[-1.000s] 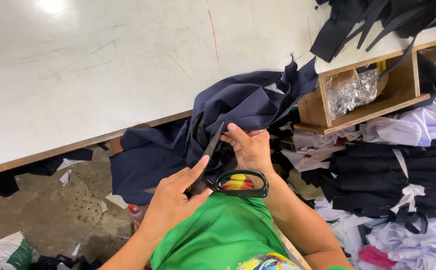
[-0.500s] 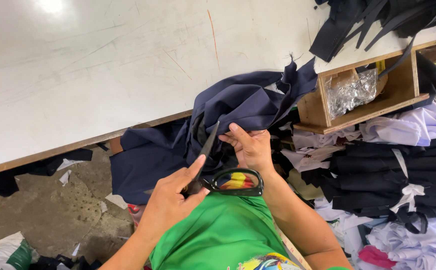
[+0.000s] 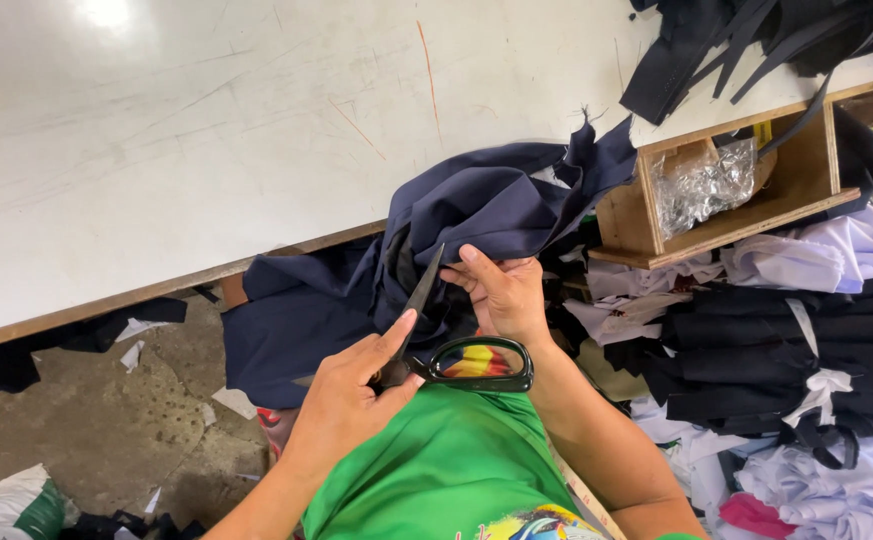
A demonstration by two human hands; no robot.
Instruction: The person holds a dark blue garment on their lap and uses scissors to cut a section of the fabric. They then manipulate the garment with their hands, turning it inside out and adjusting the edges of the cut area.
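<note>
Left hand gripping black scissors near the pivot, right hand pinching navy cloth beside the blades, against the desk edge.

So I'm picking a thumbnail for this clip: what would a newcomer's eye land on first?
Probably the big black scissors at bottom centre, gripped near the pivot by the left hand, blades pointing up into the navy fabric that the right hand pinches. Next, the white table filling the upper left, and the wooden box at right.
</note>
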